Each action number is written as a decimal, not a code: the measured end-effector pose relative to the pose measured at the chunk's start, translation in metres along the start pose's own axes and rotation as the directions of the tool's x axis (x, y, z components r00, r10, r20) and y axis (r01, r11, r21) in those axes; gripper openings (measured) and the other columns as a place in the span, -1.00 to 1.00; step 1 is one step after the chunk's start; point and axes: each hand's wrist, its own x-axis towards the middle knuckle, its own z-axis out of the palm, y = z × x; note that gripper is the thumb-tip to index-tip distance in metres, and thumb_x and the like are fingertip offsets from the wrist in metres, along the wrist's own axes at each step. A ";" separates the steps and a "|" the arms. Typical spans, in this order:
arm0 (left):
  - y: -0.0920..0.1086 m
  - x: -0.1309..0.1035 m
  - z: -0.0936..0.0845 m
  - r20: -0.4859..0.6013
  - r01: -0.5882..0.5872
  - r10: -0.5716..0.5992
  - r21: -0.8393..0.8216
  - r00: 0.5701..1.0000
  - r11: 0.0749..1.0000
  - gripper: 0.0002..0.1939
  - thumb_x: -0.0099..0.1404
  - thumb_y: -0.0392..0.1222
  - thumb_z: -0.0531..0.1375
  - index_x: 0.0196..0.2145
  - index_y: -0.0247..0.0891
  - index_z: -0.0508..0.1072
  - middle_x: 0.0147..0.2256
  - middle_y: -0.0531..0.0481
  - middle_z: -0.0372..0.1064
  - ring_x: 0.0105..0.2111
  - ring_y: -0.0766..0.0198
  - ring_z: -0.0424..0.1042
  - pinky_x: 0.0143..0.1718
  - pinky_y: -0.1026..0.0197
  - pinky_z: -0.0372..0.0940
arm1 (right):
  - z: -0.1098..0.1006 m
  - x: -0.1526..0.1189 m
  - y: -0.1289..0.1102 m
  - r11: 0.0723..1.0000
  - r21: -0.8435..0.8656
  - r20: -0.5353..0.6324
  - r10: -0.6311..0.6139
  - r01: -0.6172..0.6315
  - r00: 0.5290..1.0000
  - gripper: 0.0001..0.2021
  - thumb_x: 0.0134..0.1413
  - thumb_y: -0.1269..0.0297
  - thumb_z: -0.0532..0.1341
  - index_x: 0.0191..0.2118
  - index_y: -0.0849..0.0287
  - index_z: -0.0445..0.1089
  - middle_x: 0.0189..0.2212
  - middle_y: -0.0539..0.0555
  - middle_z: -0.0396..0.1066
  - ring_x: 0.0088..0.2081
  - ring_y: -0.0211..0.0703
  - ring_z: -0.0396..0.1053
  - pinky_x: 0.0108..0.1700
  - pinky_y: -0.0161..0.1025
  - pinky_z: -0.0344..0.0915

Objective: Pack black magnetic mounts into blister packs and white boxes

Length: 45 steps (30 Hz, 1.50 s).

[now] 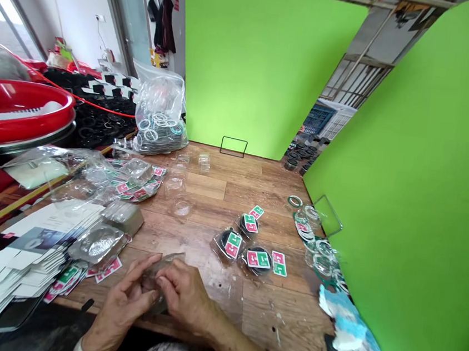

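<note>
Near the table's front edge, my left hand (125,292) and my right hand (188,293) both grip a clear plastic shell (177,256). The left fingers curl around its left side, while the right thumb and fingers pinch its top. My fingers hide most of the shell, so its contents cannot be made out. Left of my hands lie a stack of clear plastic shells (99,244) and some red-and-green printed cards (68,278). To the right sit three clear packs with black round pieces (227,243), with printed cards on them.
White folded boxes (10,269) are piled at the left. A bag of rings (160,117) stands at the back left. Loose rings (322,257) and a blue-white cloth (354,333) lie at the right. Green panels (262,67) border the wooden table (262,307).
</note>
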 end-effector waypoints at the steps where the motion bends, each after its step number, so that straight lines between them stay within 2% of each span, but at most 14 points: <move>1: 0.001 0.002 -0.003 -0.005 0.013 -0.013 -0.005 1.000 1.000 -0.45 -0.05 -0.09 0.37 -0.06 -0.15 0.45 0.10 -0.09 0.27 0.18 -0.05 0.12 0.20 -0.03 0.07 | -0.004 0.001 -0.004 0.997 -0.074 -0.021 -0.030 0.029 0.999 -0.75 0.18 0.34 0.02 -0.43 0.19 0.38 -0.50 0.04 0.33 -0.40 -0.24 0.26 -0.34 -0.33 0.20; 5: 0.005 0.010 -0.021 -0.120 0.059 -0.072 -0.107 0.990 0.992 -0.41 -0.02 -0.07 0.34 0.01 -0.14 0.38 0.14 -0.07 0.24 0.19 -0.02 0.12 0.23 -0.09 -0.03 | -0.032 0.011 -0.020 0.993 -0.101 -0.228 0.044 -0.069 0.973 -0.73 0.22 0.33 -0.01 -0.43 0.18 0.35 -0.50 0.01 0.31 -0.42 -0.27 0.25 -0.34 -0.34 0.19; 8: 0.007 0.009 -0.024 -0.145 0.022 -0.029 -0.050 0.989 0.999 -0.41 -0.02 -0.09 0.34 0.01 -0.14 0.38 0.15 -0.06 0.24 0.21 0.01 0.09 0.25 -0.06 -0.09 | -0.043 0.016 -0.020 0.985 -0.134 -0.217 0.081 -0.111 0.973 -0.86 0.16 0.32 0.13 -0.25 0.19 0.42 -0.41 0.05 0.37 -0.37 -0.22 0.28 -0.30 -0.30 0.21; 12: 0.007 -0.002 -0.005 -0.027 -0.010 0.009 -0.024 1.000 1.000 -0.41 -0.10 -0.14 0.38 -0.05 -0.12 0.45 0.12 -0.08 0.26 0.17 -0.03 0.15 0.17 0.02 0.13 | -0.016 0.007 -0.010 0.988 0.074 -0.063 0.141 -0.137 0.988 -0.93 0.05 0.36 0.26 -0.33 0.13 0.51 -0.45 0.00 0.36 -0.38 -0.25 0.30 -0.33 -0.35 0.20; 15: 0.004 -0.006 0.004 0.006 -0.006 0.006 -0.052 1.000 0.999 -0.43 -0.11 -0.15 0.39 -0.07 -0.14 0.47 0.10 -0.12 0.26 0.16 -0.05 0.18 0.13 0.05 0.20 | 0.003 -0.001 -0.001 0.931 0.297 -0.048 0.236 -0.212 0.971 -0.93 0.01 0.35 0.29 -0.42 0.12 0.54 -0.49 -0.03 0.34 -0.40 -0.28 0.31 -0.34 -0.37 0.21; 18: 0.001 -0.004 0.005 0.041 0.007 -0.004 -0.080 0.999 0.997 -0.44 -0.05 -0.14 0.36 -0.04 -0.12 0.44 0.11 -0.12 0.24 0.15 -0.03 0.19 0.15 0.02 0.17 | 0.005 0.000 0.007 0.895 0.377 -0.025 0.266 -0.237 0.964 -0.92 0.00 0.36 0.29 -0.44 0.13 0.55 -0.52 -0.03 0.33 -0.41 -0.28 0.30 -0.34 -0.37 0.21; 24: 0.005 0.000 0.004 0.003 -0.048 0.048 0.022 0.999 0.999 -0.51 -0.02 -0.21 0.31 -0.07 -0.17 0.46 0.05 -0.10 0.29 0.15 0.01 0.17 0.17 0.06 0.13 | -0.001 0.006 0.009 0.996 0.081 -0.028 0.050 -0.047 0.998 -0.83 0.09 0.46 0.14 -0.38 0.18 0.48 -0.46 0.01 0.33 -0.40 -0.27 0.26 -0.32 -0.36 0.18; 29: 0.003 -0.001 0.004 0.010 -0.034 0.034 0.055 0.999 0.998 -0.49 0.00 -0.23 0.26 -0.03 -0.16 0.43 0.08 -0.09 0.26 0.14 0.05 0.19 0.11 0.11 0.21 | -0.001 0.006 0.013 0.996 0.091 -0.003 0.003 -0.003 1.000 -0.81 0.14 0.42 0.12 -0.43 0.18 0.45 -0.52 -0.02 0.28 -0.41 -0.28 0.27 -0.33 -0.38 0.17; 34: 0.010 0.000 0.009 0.005 -0.100 0.100 0.131 0.995 0.986 -0.51 -0.03 -0.23 0.25 -0.07 -0.19 0.47 0.04 -0.11 0.29 0.11 0.05 0.23 0.12 0.09 0.18 | -0.002 0.000 0.004 0.991 -0.104 0.049 -0.084 0.089 0.995 -0.83 0.11 0.44 0.05 -0.38 0.21 0.38 -0.44 0.04 0.30 -0.39 -0.24 0.25 -0.37 -0.35 0.15; 36: 0.011 0.005 0.004 0.003 -0.118 0.119 0.136 0.993 0.984 -0.51 -0.03 -0.24 0.23 -0.07 -0.19 0.48 0.06 -0.10 0.29 0.14 0.04 0.20 0.18 0.05 0.10 | -0.012 0.002 -0.006 0.992 -0.110 -0.021 -0.068 0.065 0.997 -0.83 0.06 0.46 0.04 -0.48 0.20 0.32 -0.50 0.00 0.25 -0.45 -0.27 0.21 -0.43 -0.36 0.12; 38: 0.010 0.011 -0.008 -0.074 -0.100 0.110 0.119 0.991 0.988 -0.51 -0.03 -0.25 0.22 -0.07 -0.18 0.47 0.08 -0.07 0.29 0.17 0.03 0.14 0.24 -0.02 -0.04 | -0.029 0.007 -0.016 0.997 -0.074 -0.150 -0.011 0.000 0.989 -0.78 0.09 0.46 0.02 -0.54 0.19 0.27 -0.55 -0.03 0.20 -0.49 -0.30 0.19 -0.44 -0.37 0.10; 41: 0.006 0.017 -0.022 -0.179 -0.050 0.060 0.063 0.982 0.997 -0.52 0.01 -0.23 0.20 -0.05 -0.15 0.45 0.12 -0.04 0.26 0.21 0.04 0.07 0.27 -0.09 -0.18 | -0.055 0.016 -0.026 0.988 -0.120 -0.253 0.064 -0.097 0.965 -0.82 0.16 0.37 0.07 -0.40 0.19 0.38 -0.48 0.01 0.29 -0.40 -0.26 0.26 -0.34 -0.34 0.16; 43: 0.006 0.016 -0.021 -0.147 -0.050 0.062 0.085 0.987 0.995 -0.50 0.03 -0.21 0.22 -0.01 -0.12 0.42 0.15 -0.02 0.24 0.22 0.06 0.05 0.27 -0.08 -0.18 | -0.055 0.017 -0.025 0.979 -0.165 -0.204 0.087 -0.122 0.975 -0.87 0.12 0.35 0.16 -0.22 0.19 0.41 -0.37 0.05 0.36 -0.34 -0.21 0.28 -0.30 -0.30 0.19; 45: 0.006 0.010 -0.012 -0.074 -0.077 0.088 0.131 0.993 0.988 -0.47 0.02 -0.21 0.24 0.01 -0.11 0.41 0.14 -0.02 0.25 0.22 0.07 0.05 0.27 -0.05 -0.11 | -0.041 0.013 -0.022 0.986 -0.117 -0.095 0.108 -0.118 0.990 -0.83 0.09 0.36 0.19 -0.17 0.17 0.43 -0.35 0.05 0.39 -0.34 -0.21 0.29 -0.30 -0.31 0.21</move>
